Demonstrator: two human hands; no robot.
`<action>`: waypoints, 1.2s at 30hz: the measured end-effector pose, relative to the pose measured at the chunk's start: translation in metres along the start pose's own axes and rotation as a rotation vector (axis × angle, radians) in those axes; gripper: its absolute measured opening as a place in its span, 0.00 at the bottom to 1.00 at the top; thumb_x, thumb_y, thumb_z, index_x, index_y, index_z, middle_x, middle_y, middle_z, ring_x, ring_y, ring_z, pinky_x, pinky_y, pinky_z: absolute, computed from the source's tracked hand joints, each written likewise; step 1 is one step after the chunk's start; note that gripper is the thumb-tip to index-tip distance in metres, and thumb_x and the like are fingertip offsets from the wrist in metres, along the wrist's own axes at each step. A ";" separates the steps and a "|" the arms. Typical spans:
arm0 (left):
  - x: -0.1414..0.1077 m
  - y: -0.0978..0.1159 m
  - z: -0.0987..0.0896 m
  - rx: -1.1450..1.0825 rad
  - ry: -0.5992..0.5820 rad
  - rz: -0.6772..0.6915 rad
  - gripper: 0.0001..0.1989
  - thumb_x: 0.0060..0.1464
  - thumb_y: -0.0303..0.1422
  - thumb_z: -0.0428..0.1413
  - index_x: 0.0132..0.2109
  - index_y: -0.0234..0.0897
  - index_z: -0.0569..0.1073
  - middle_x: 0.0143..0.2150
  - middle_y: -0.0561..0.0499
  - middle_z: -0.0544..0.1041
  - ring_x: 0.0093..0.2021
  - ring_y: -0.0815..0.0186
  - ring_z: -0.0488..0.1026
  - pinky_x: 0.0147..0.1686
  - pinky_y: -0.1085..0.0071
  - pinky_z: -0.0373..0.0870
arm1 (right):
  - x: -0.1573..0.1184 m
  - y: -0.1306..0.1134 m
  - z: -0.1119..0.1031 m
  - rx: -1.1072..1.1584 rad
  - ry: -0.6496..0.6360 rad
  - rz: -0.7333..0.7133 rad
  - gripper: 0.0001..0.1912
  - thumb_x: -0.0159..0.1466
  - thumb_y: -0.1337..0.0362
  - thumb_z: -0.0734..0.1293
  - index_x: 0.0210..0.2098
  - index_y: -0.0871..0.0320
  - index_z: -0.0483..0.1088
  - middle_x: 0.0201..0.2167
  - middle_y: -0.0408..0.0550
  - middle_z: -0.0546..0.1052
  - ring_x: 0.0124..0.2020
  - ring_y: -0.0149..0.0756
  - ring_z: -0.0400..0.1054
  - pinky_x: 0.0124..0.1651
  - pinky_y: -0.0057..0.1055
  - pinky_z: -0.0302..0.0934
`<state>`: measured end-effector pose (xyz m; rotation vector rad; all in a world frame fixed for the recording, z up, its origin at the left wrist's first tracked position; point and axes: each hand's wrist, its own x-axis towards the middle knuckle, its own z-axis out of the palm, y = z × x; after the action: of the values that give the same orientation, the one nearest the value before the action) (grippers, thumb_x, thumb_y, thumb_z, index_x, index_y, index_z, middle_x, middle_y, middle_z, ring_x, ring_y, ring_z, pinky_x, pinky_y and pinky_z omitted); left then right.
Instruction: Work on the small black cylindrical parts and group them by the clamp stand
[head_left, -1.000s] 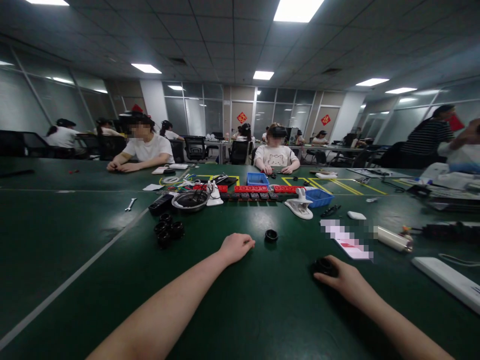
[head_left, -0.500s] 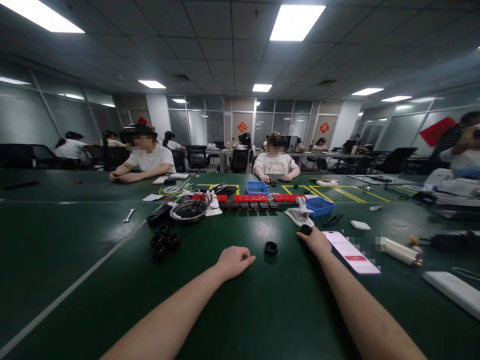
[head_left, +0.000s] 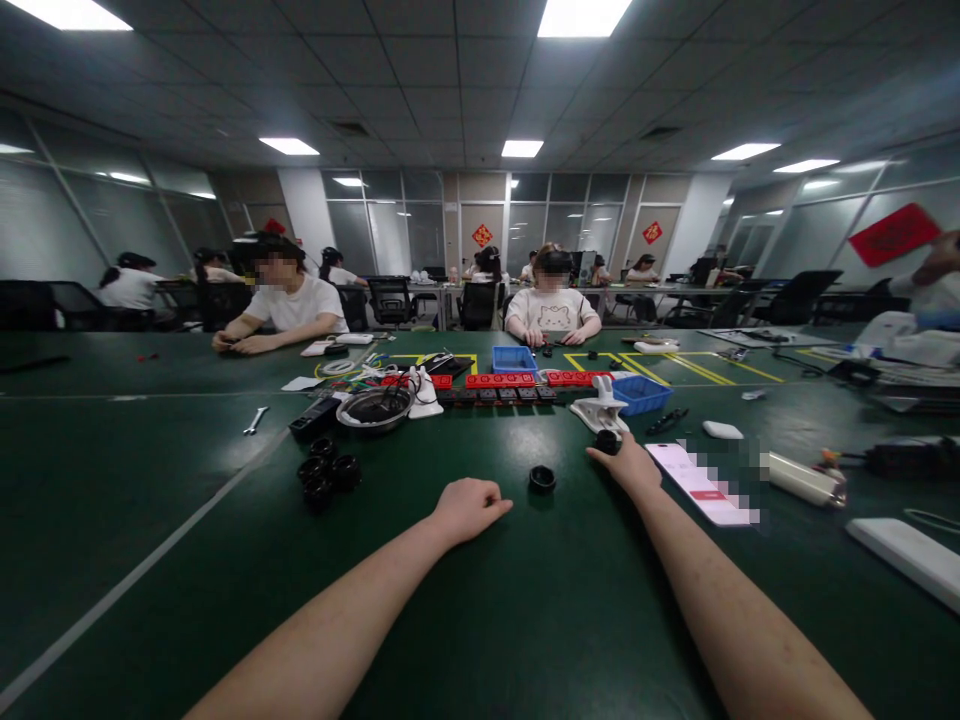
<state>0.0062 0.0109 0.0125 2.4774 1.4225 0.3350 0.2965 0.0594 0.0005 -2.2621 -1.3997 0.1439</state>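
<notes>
My left hand (head_left: 471, 510) rests on the green table (head_left: 480, 620) with its fingers curled in; what they hold, if anything, is hidden. Just right of it stands a black ring-shaped part (head_left: 542, 479), touched by neither hand. Farther right, my right hand (head_left: 628, 466) has its fingers around a small black round part (head_left: 607, 441), in front of a white clamp-like stand (head_left: 601, 408). Several similar black parts (head_left: 328, 472) sit clustered on the left.
A phone (head_left: 701, 485) lies right of my right hand. Across the middle are a metal bowl (head_left: 375, 410), red and black strips (head_left: 501, 381), and blue trays (head_left: 641, 394). A wrench (head_left: 256, 420) lies at left. Two people sit opposite.
The camera view has tilted a little, so the table appears slightly higher. Both hands remain in nearly the same places, my right hand still at the small black part.
</notes>
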 end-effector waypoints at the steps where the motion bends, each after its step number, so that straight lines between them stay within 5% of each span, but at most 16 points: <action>1: -0.001 -0.001 0.000 0.000 0.001 0.006 0.19 0.49 0.48 0.42 0.28 0.40 0.70 0.26 0.54 0.71 0.29 0.67 0.67 0.24 0.75 0.57 | 0.000 0.000 -0.005 0.039 0.039 0.036 0.39 0.47 0.41 0.58 0.50 0.62 0.54 0.42 0.60 0.68 0.42 0.49 0.63 0.35 0.35 0.57; 4: -0.001 -0.002 0.000 -0.008 0.003 0.017 0.19 0.49 0.48 0.42 0.28 0.40 0.69 0.27 0.54 0.71 0.29 0.67 0.67 0.24 0.75 0.57 | -0.004 -0.005 -0.021 0.144 0.205 0.108 0.36 0.53 0.41 0.48 0.48 0.65 0.55 0.39 0.59 0.69 0.40 0.46 0.64 0.35 0.33 0.56; 6: 0.000 -0.003 0.000 -0.013 0.003 0.015 0.19 0.49 0.48 0.42 0.28 0.40 0.69 0.27 0.54 0.71 0.28 0.67 0.67 0.23 0.75 0.56 | -0.013 -0.014 -0.028 0.150 0.229 0.001 0.32 0.55 0.43 0.46 0.45 0.62 0.58 0.35 0.55 0.69 0.36 0.42 0.64 0.33 0.32 0.56; 9: 0.002 -0.004 0.001 -0.009 0.015 0.010 0.19 0.50 0.47 0.42 0.28 0.40 0.70 0.27 0.54 0.71 0.28 0.67 0.67 0.22 0.75 0.55 | -0.043 -0.037 -0.023 0.040 0.028 -0.326 0.30 0.53 0.42 0.51 0.44 0.59 0.59 0.35 0.51 0.69 0.34 0.40 0.64 0.31 0.30 0.55; 11: 0.003 -0.004 0.002 0.007 0.019 0.013 0.19 0.50 0.47 0.41 0.29 0.40 0.70 0.27 0.54 0.71 0.28 0.67 0.67 0.22 0.75 0.55 | -0.067 -0.051 -0.010 -0.020 0.017 -0.506 0.31 0.53 0.44 0.54 0.49 0.58 0.55 0.42 0.52 0.65 0.40 0.41 0.62 0.35 0.30 0.55; 15: 0.002 -0.003 0.003 0.047 0.030 0.022 0.19 0.50 0.46 0.42 0.29 0.40 0.70 0.26 0.54 0.72 0.28 0.67 0.68 0.23 0.75 0.55 | -0.099 -0.066 0.015 -0.154 -0.099 -0.653 0.24 0.57 0.50 0.54 0.48 0.57 0.57 0.40 0.52 0.64 0.40 0.40 0.61 0.36 0.30 0.54; 27: 0.000 0.001 0.002 0.051 0.016 -0.006 0.19 0.50 0.47 0.42 0.29 0.40 0.70 0.26 0.54 0.71 0.29 0.67 0.68 0.22 0.75 0.55 | -0.089 -0.047 -0.007 0.032 -0.372 -0.774 0.22 0.49 0.56 0.64 0.42 0.56 0.64 0.37 0.49 0.66 0.39 0.37 0.61 0.41 0.29 0.54; 36: 0.001 -0.003 0.004 0.025 0.017 0.019 0.20 0.50 0.48 0.41 0.28 0.40 0.70 0.27 0.54 0.71 0.28 0.67 0.67 0.23 0.75 0.56 | -0.074 -0.034 -0.035 -0.120 -0.534 -0.710 0.23 0.39 0.64 0.69 0.38 0.54 0.68 0.36 0.46 0.69 0.36 0.39 0.64 0.36 0.28 0.57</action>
<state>0.0055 0.0128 0.0075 2.5153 1.4192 0.3452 0.2448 -0.0042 0.0349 -1.7292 -2.4564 0.4554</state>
